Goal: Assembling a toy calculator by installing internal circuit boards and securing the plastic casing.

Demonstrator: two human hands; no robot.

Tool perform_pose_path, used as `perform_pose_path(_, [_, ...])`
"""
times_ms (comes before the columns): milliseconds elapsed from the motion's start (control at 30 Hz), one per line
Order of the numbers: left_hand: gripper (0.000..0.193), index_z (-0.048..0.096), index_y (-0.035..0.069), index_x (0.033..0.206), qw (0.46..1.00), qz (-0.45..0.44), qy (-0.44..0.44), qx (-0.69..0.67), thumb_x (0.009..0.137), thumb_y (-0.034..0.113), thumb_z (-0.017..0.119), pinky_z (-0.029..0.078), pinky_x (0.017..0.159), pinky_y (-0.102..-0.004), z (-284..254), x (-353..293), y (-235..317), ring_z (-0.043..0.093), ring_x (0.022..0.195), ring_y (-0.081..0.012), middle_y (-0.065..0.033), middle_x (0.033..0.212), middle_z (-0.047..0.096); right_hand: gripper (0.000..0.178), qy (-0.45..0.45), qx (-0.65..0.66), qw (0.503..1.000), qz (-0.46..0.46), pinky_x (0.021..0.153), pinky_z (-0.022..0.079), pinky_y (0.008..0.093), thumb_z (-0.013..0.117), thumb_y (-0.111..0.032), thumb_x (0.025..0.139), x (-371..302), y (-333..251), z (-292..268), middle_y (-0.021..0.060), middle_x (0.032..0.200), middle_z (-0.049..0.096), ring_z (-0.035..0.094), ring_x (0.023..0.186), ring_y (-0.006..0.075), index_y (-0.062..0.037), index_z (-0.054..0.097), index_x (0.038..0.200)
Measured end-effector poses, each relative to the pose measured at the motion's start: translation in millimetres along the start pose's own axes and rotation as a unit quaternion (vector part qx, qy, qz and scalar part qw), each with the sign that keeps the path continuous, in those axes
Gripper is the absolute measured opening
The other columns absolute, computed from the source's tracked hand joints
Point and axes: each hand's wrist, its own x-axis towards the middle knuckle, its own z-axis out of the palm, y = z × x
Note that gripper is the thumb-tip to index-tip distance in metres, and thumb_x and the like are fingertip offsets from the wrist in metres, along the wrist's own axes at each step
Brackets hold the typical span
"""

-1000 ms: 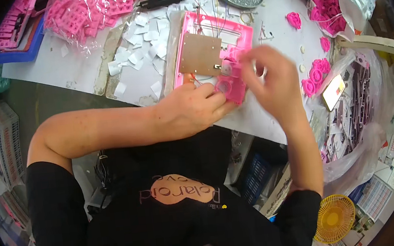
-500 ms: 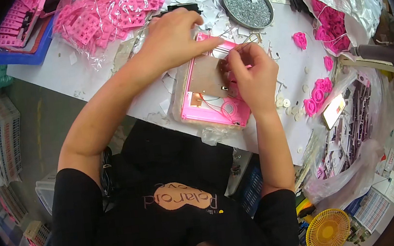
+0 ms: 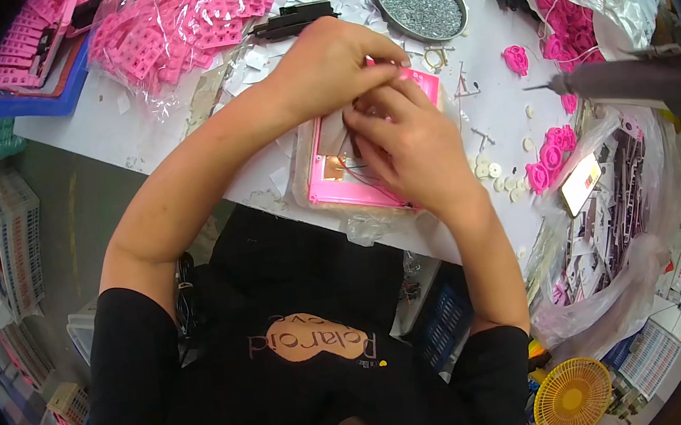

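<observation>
A pink plastic casing [image 3: 364, 196] rests on a clear-wrapped pad at the table's near edge. Thin wires and a copper-coloured patch [image 3: 334, 168] show in its near left corner. My left hand [image 3: 340, 60] reaches over the casing's far end, thumb and fingertips pinched together beside my right fingers. Over the middle of the casing my right hand [image 3: 414, 138] is curled, its fingertips closed near a brown board [image 3: 333, 131]. Most of that board is hidden, and what either hand pinches cannot be made out.
A round tray of small screws [image 3: 422, 6] stands beyond the hands, near white paper scraps and black parts [image 3: 293, 20]. Pink keypads [image 3: 169, 30] fill a bag at far left. At right are a dark electric screwdriver [image 3: 637, 85], pink coils [image 3: 551, 157] and a phone [image 3: 581, 185].
My right hand has moved left over the casing, covering most of the brown board. My left hand has shifted right, its fingertips now meeting my right hand. The screwdriver reaches further left.
</observation>
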Motion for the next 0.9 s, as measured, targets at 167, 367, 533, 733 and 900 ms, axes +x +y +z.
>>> perform_pose_path(167, [0.020, 0.074, 0.003, 0.100, 0.990, 0.088, -0.018, 0.110, 0.083, 0.013, 0.074, 0.055, 0.073, -0.0384, 11.9, 5.6, 0.4, 0.068, 0.081, -0.0317, -0.0140, 0.091, 0.072, 0.033, 0.204, -0.038, 0.974, 0.091, 0.073, 0.053, 0.0369, 0.074, -0.004, 0.078, -16.8, 25.0, -17.1, 0.0078, 0.101, 0.069, 0.064, 0.091, 0.0277, -0.0072, 0.069, 0.111])
perform_pose_path(367, [0.032, 0.071, 0.001, 0.115, 0.998, -0.011, -0.035, 0.043, 0.084, 0.012, 0.071, 0.056, 0.078, -0.0333, 9.1, 1.4, 4.5, 0.072, 0.085, -0.0231, -0.0159, 0.098, 0.074, 0.021, 0.190, -0.061, 0.979, 0.046, 0.069, 0.052, 0.0370, 0.075, -0.004, 0.079, -11.7, 37.7, -3.2, 0.0070, 0.091, 0.068, 0.063, 0.079, 0.0273, -0.0069, 0.069, 0.099])
perform_pose_path(533, [0.031, 0.071, -0.001, 0.116, 0.990, -0.123, -0.042, -0.050, 0.089, 0.012, 0.068, 0.056, 0.078, -0.0285, -0.6, 5.4, 2.1, 0.071, 0.089, -0.0127, -0.0148, 0.099, 0.075, 0.018, 0.127, -0.070, 0.989, 0.038, 0.068, 0.052, 0.0372, 0.075, -0.002, 0.076, -14.7, 35.3, -12.0, 0.0071, 0.087, 0.066, 0.061, 0.079, 0.0265, -0.0065, 0.069, 0.092])
perform_pose_path(733, [0.017, 0.073, 0.001, 0.100, 0.997, -0.057, -0.010, 0.049, 0.087, 0.010, 0.069, 0.055, 0.074, -0.0319, 3.4, -3.3, 11.2, 0.071, 0.084, -0.0194, -0.0122, 0.088, 0.074, 0.009, -0.042, -0.237, 0.970, 0.037, 0.072, 0.052, 0.0376, 0.067, -0.007, 0.076, 3.1, 16.6, -18.0, 0.0116, 0.083, 0.065, 0.061, 0.084, 0.0288, -0.0030, 0.069, 0.083])
perform_pose_path(900, [0.012, 0.071, 0.004, 0.087, 0.987, 0.053, -0.047, 0.145, 0.082, 0.014, 0.072, 0.052, 0.070, -0.0405, 5.8, -7.6, 11.3, 0.066, 0.077, -0.0315, -0.0116, 0.081, 0.069, 0.013, -0.149, -0.167, 0.974, 0.029, 0.076, 0.053, 0.0397, 0.068, -0.006, 0.074, -8.8, -5.4, -31.0, 0.0135, 0.088, 0.065, 0.061, 0.087, 0.0311, -0.0004, 0.066, 0.085])
